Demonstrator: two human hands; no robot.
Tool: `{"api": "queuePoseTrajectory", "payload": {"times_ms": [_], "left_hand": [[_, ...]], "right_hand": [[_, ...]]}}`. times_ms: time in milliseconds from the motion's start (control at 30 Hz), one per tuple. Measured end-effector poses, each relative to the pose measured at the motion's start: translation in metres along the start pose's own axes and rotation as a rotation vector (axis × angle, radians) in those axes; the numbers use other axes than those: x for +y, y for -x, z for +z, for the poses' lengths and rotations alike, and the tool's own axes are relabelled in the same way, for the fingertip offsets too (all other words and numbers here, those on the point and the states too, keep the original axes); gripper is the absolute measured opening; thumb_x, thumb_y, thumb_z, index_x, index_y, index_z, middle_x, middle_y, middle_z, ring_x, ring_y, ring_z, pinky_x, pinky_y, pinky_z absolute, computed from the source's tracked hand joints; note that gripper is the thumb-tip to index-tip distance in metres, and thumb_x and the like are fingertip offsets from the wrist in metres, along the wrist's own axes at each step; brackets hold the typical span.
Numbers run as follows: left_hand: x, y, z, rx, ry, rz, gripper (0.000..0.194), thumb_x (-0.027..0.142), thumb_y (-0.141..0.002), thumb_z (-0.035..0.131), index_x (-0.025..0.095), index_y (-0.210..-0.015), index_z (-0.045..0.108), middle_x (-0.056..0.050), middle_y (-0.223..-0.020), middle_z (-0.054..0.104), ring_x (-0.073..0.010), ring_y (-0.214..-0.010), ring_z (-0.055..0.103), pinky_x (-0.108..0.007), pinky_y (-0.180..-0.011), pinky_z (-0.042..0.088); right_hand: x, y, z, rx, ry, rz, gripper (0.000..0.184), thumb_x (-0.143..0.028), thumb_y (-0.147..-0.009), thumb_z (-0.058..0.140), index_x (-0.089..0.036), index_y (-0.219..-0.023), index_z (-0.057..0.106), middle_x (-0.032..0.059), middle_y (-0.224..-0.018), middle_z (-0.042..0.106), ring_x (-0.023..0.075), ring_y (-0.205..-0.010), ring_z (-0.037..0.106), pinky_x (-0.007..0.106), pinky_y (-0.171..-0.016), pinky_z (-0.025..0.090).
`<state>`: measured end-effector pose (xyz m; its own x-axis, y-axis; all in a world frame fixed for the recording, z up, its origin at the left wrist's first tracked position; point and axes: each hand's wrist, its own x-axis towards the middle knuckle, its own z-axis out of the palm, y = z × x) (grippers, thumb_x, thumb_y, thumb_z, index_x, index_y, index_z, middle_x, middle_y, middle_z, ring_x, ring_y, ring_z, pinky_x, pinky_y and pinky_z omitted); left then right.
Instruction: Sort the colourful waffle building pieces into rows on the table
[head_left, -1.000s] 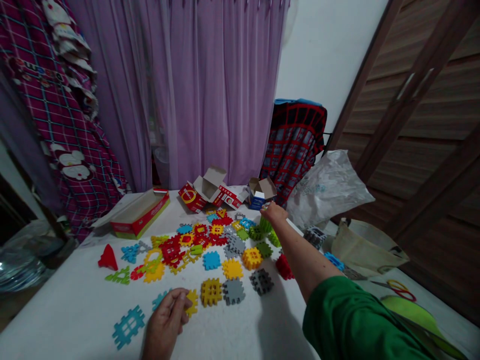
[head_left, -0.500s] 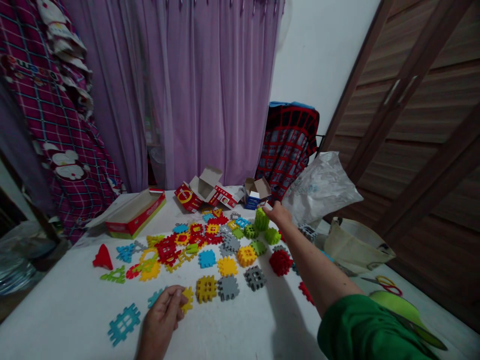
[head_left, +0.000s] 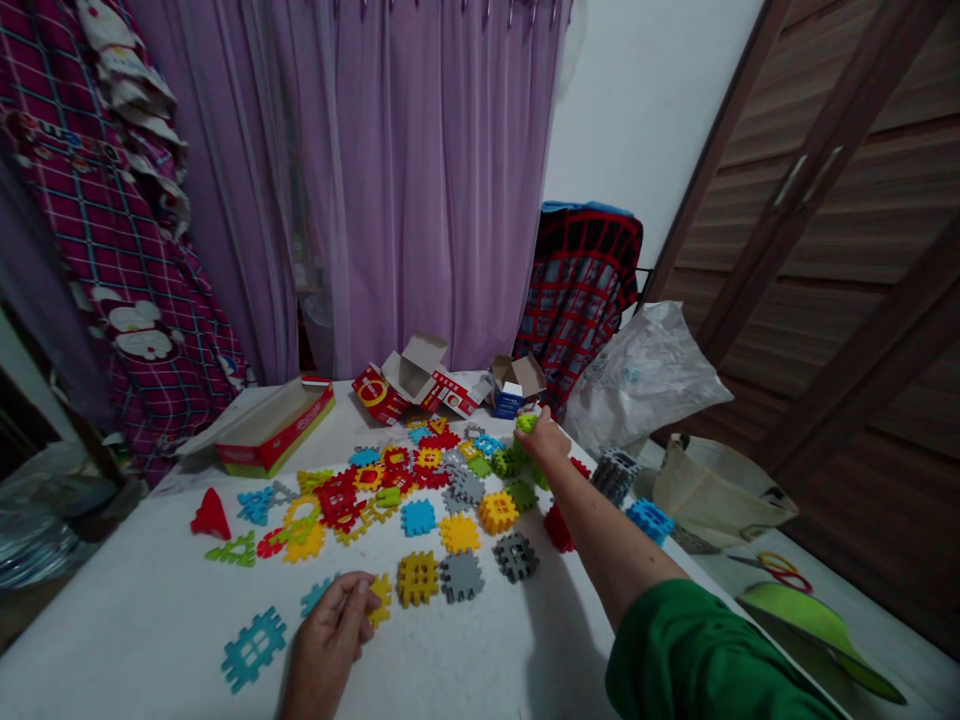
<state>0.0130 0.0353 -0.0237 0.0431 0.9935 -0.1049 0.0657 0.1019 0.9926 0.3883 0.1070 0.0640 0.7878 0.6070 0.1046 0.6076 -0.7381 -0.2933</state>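
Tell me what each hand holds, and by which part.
The right hand pinches a lime-green plastic block by its lower edge. Whether the left hand holds the yellow grid piece at its fingertips cannot be told.

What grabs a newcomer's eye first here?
Bright plastic lattice toy pieces scattered across the white table catch the eye first, with a red cardboard box at the far left. Next, a green sleeve leads to the right hand, holding a green piece at the far side; the left hand sits nearest.
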Motion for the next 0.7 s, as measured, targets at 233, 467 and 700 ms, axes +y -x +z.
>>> {"api": "queuePoseTrajectory", "payload": {"times_ms": [233, 467, 700], "left_hand": [[0.001, 0.001, 0.000, -0.003, -0.015, 0.014, 0.078, 0.087, -0.049, 0.063, 0.017, -0.083, 0.066, -0.003, -0.063, 0.064, -0.0133, -0.045, 0.052, -0.023, -0.036, 0.038], [-0.002, -0.001, 0.000, 0.006, -0.010, 0.033, 0.074, 0.085, -0.051, 0.063, 0.018, -0.081, 0.066, -0.002, -0.061, 0.063, -0.0132, -0.043, 0.051, -0.023, -0.035, 0.037], [-0.017, -0.007, -0.001, 0.007, 0.016, 0.061, 0.070, 0.081, -0.058, 0.064, 0.018, -0.085, 0.066, -0.002, -0.064, 0.064, -0.0124, -0.044, 0.052, -0.021, -0.035, 0.036]], "right_hand": [[0.004, -0.002, 0.001, -0.011, -0.018, -0.015, 0.069, -0.044, -0.084, 0.065, -0.017, -0.141, 0.036, 0.0183, -0.122, 0.065, 0.0304, -0.114, 0.064, 0.039, -0.088, 0.048], [0.010, -0.003, -0.011, 0.014, -0.127, -0.005, 0.078, -0.052, -0.079, 0.069, -0.016, -0.142, 0.040, 0.0199, -0.125, 0.064, 0.0339, -0.116, 0.062, 0.043, -0.093, 0.048], [0.043, 0.005, -0.046, 0.165, -0.432, -0.043, 0.049, -0.036, -0.093, 0.044, -0.015, -0.137, 0.052, 0.0129, -0.126, 0.067, 0.0258, -0.116, 0.063, 0.035, -0.096, 0.048]]}}
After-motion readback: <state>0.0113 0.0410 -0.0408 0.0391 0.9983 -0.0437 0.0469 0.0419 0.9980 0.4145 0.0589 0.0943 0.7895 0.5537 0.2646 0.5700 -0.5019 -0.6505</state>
